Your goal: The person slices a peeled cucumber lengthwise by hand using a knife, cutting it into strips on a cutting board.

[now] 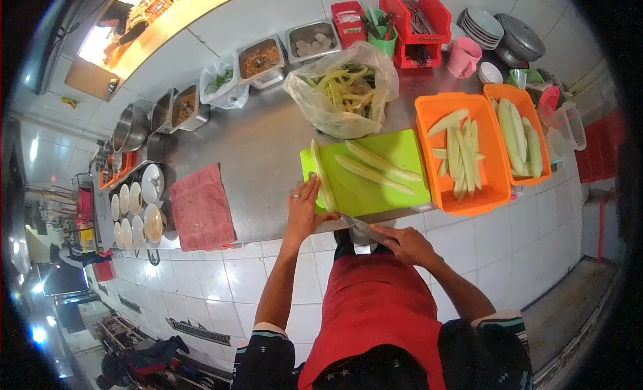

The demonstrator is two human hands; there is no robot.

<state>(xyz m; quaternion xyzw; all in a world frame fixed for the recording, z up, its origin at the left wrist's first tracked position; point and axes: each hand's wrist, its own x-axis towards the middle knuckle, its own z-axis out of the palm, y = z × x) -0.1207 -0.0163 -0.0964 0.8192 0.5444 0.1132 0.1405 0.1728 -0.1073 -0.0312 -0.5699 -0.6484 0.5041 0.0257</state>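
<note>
Red apron [375, 303] at six o'clock, right hand [408, 246] closed round a knife [363, 230], left hand [305, 206] spread, fingers against a pale green vegetable strip [323, 182] at the nine o'clock edge of a green cutting board [402, 149], two loose strips [374, 175] centrally, orange tray [494, 181] at three, filled plastic bag [303, 90] at twelve

Over there, left of the fingers [311, 186], lies a reddish cloth [202, 209]; beyond them, rightward, a pink mug [463, 58].

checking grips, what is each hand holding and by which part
Right hand: knife, by its handle. Left hand: fingertips at the middle of the leftmost pale strip; gripping can't be told.
</note>
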